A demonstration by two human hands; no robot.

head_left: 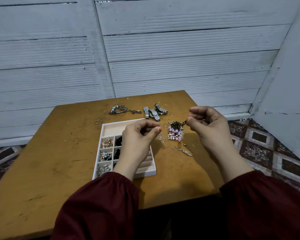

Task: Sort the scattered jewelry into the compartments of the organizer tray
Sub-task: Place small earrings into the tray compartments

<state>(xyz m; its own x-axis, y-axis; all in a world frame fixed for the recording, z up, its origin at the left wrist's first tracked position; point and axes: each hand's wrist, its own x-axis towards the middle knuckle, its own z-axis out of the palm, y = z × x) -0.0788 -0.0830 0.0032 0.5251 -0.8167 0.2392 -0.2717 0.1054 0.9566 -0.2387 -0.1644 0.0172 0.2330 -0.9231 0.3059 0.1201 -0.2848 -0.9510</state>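
Note:
A white organizer tray point(103, 134) lies on the wooden table point(59, 153), with beaded and black pieces in its small left compartments. My left hand point(137, 135) hovers over the tray's right side and pinches a clear dangling earring point(161, 137) that hangs beside the tray. My right hand point(210, 127) pinches a dark metal piece point(184, 122) at the top of a tangled heap of pink and pearl beads point(175, 133). A thin silver chain point(182, 150) lies loose below the heap.
Silver watches point(153, 112) and a cluster of bangles and chains point(121, 110) lie at the table's far side. Several thin gold rings point(97, 121) sit behind the tray's left corner. White panelled walls stand behind; patterned floor shows at right.

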